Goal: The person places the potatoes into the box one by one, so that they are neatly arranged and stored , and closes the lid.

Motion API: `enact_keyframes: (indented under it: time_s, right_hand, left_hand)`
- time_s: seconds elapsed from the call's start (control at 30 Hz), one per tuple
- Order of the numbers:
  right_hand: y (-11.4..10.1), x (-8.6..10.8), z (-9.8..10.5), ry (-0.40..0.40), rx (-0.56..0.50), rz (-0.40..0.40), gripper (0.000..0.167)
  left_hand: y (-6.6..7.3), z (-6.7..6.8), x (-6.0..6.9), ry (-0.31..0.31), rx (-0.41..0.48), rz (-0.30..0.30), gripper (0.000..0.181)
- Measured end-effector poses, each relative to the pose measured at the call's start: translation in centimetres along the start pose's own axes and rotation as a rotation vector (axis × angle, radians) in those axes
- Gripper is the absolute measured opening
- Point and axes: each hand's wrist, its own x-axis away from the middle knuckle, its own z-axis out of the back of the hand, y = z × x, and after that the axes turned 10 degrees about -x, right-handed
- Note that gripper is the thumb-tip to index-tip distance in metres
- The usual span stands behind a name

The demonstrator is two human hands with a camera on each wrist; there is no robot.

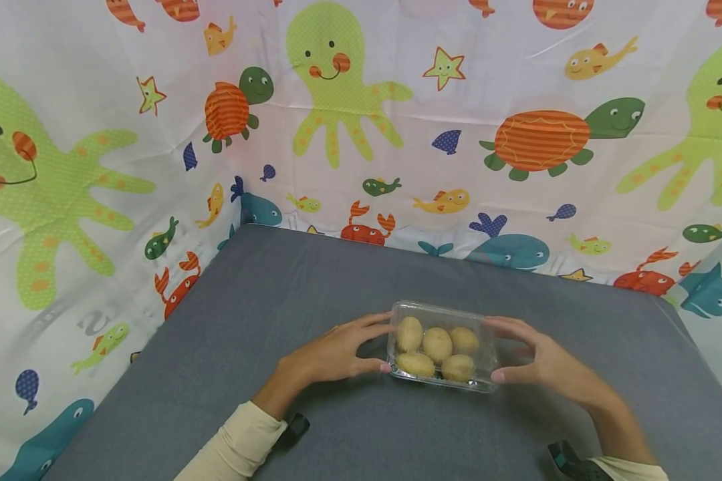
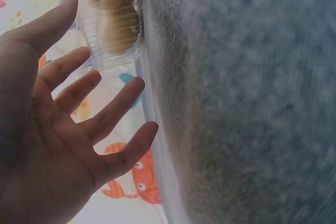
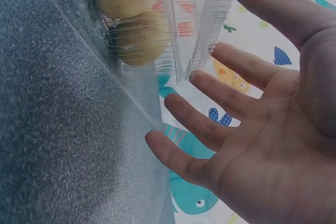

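A clear plastic clamshell box (image 1: 442, 344) stands on the grey cloth with several potatoes (image 1: 437, 345) inside, seen through its lid. My left hand (image 1: 343, 351) is at the box's left end, thumb near the front corner and fingertips by the back one. At the other end, my right hand (image 1: 532, 361) is placed likewise. Both wrist views show the fingers of the left hand (image 2: 79, 119) and the right hand (image 3: 247, 114) spread and loosely extended, with fingertips at or close to the plastic. Whether each fingertip touches it I cannot tell.
Grey cloth (image 1: 337, 280) covers the table around the box. A white curtain (image 1: 385, 167) printed with sea animals hangs behind the table and along both sides. A dark band with a device (image 1: 293, 431) is on the left wrist, and a similar device (image 1: 568, 461) on the right.
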Motion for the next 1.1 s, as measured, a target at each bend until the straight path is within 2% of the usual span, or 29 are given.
enact_keyframes:
  time_s: [0.1, 0.4, 0.5, 0.67, 0.9, 1.1]
  right_hand:
    - [0.08, 0.05, -0.02, -0.004, 0.007, 0.012, 0.077]
    - [-0.03, 0.01, -0.04, -0.014, 0.019, 0.031, 0.082]
    - [-0.16, 0.01, -0.06, -0.024, 0.02, 0.028, 0.083]
    - [-0.18, -0.01, -0.15, -0.022, 0.03, 0.017, 0.085]
    - [-0.3, 0.06, -0.24, -0.029, 0.032, 0.025, 0.086]
    - [-0.19, -0.02, -0.26, -0.025, 0.047, 0.03, 0.089]
  left_hand:
    - [-0.04, 0.28, 0.06, 0.01, 0.007, 0.007, 0.07]
    - [0.27, 0.92, 0.19, 0.106, 0.094, 0.058, 0.066]
    - [0.49, 0.88, 0.09, 0.096, 0.104, 0.064, 0.068]
    - [0.7, 0.69, 0.04, 0.075, 0.137, 0.041, 0.074]
    - [0.8, 0.44, -0.04, 0.055, 0.139, 0.019, 0.077]
    - [0.72, 0.06, -0.18, 0.04, 0.148, -0.026, 0.078]
